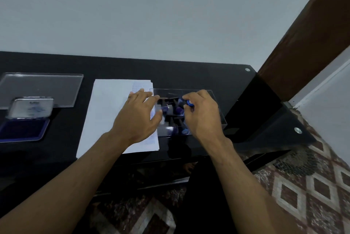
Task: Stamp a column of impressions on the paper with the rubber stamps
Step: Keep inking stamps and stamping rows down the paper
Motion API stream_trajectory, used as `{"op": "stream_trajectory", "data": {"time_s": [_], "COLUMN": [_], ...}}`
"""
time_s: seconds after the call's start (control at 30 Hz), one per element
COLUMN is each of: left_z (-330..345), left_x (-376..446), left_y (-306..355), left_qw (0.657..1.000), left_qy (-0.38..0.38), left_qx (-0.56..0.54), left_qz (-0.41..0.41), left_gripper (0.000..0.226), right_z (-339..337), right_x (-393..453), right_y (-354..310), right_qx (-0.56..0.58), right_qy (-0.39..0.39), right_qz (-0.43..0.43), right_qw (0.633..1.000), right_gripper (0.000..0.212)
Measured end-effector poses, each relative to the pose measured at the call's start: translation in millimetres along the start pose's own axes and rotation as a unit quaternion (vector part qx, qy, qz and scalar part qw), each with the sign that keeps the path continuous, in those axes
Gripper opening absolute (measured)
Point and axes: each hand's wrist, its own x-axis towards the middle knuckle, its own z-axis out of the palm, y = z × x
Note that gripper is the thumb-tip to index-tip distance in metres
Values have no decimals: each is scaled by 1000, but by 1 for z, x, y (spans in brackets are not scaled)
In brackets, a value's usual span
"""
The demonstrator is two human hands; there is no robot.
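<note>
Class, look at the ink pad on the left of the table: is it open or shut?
Open. The ink pad's lid is tilted up and back, exposing the dark blue ink surface.

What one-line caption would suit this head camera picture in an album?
Right hand pinches a blue stamp over the clear box; left hand steadies it beside the paper.

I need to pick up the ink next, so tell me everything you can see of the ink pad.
The ink pad lies open at the table's far left, beside the paper. Its dark blue inking surface faces up in a shallow tray; the hinged pale lid stands tilted back, its print blurred. Neither hand touches it. The lid overlaps a clear plastic sheet.
</note>
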Motion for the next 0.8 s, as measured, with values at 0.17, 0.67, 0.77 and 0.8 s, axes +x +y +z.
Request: {"op": "stream_trajectory", "data": {"time_s": [0.17,0.67,0.77,0.8], "left_z": [-34,-115,-120,-121], "left_x": [-32,-164,-184,-190], "left_y": [-40,-172,-194,-200], "left_qw": [997,965,953,951], "left_qy": [4,50,48,50], "left_qx": [42,98,111,111], "left_qz": [-71,-240,-277,-285], "left_gripper": [56,58,63,63], "right_z": [34,145,160,164], "right_x": [4,-6,-8,-8], "right_y": [-53,-220,-246,-254], "right_qx": [39,102,102,103], "right_qy": [-32,-159,-183,-193], "right_qz": [-42,-178,-197,-201], "right_qw": [998,966,958,955], "right_gripper": [24,26,29,29]}}
